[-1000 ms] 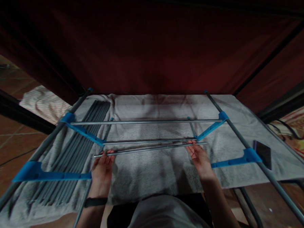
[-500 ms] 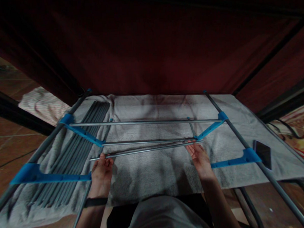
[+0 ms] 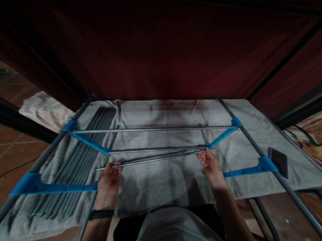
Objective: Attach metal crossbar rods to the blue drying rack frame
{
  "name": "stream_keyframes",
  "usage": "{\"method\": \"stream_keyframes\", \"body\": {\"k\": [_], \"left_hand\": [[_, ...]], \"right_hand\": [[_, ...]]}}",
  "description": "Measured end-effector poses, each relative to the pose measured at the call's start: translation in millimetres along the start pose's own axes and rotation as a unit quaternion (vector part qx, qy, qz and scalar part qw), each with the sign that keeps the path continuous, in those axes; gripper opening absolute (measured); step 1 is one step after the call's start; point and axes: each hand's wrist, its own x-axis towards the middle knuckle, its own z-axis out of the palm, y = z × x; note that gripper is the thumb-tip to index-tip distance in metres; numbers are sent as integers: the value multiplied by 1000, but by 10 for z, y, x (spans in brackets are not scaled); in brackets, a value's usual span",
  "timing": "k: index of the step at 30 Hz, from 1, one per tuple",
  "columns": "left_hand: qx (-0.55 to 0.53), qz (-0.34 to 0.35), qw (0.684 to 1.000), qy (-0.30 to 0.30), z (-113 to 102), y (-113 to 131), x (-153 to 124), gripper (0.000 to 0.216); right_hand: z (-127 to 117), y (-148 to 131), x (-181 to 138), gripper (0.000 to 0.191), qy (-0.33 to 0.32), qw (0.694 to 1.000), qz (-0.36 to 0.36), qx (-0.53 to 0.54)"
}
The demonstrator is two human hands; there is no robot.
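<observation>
A thin grey metal rod (image 3: 157, 158) runs slightly aslant between my two hands, its right end higher in view. My left hand (image 3: 110, 177) is closed round it near the left end. Fingers of my right hand (image 3: 210, 164) pinch it close to the right end. Around my hands stands a frame of grey tubes (image 3: 252, 141) with blue plastic brackets (image 3: 88, 141). Two cross rods join its sides: an upper rod (image 3: 156, 129) and a lower rod (image 3: 157, 150), which lies just beyond the held one. Two blue brackets (image 3: 53, 185) (image 3: 248, 169) flank my wrists.
Several loose grey rods (image 3: 79, 160) lie side by side on the left of a grey cloth (image 3: 164, 188) over the table. A dark phone (image 3: 278, 163) rests at the right, beside the frame tube. A dark red panel (image 3: 160, 52) stands behind the table.
The held rod has shifted slightly to the right, with my left hand moving a little the same way. The frame stays where it was.
</observation>
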Motion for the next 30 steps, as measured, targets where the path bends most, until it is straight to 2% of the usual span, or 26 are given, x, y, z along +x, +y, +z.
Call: {"method": "stream_keyframes", "body": {"k": [3,6,15,21,27,30], "left_hand": [[-28,-47,998,18,25,20,-22,19],[-23,-66,997,15,67,37,-47,19],[-19,-19,1000,6,16,-36,-44,15],[-39,-31,999,19,25,-34,-42,15],[-72,-37,997,3,49,-17,-76,18],[-79,-30,996,2,44,-23,-99,16]], "right_hand": [[-22,19,12,31,-3,1000,-5,0],[-44,34,21,28,-12,1000,-5,-3],[-181,83,44,13,12,1000,10,-5],[-266,119,65,15,13,1000,3,-20],[-359,136,161,11,42,998,53,-17],[-397,139,196,7,12,999,29,-26]]}}
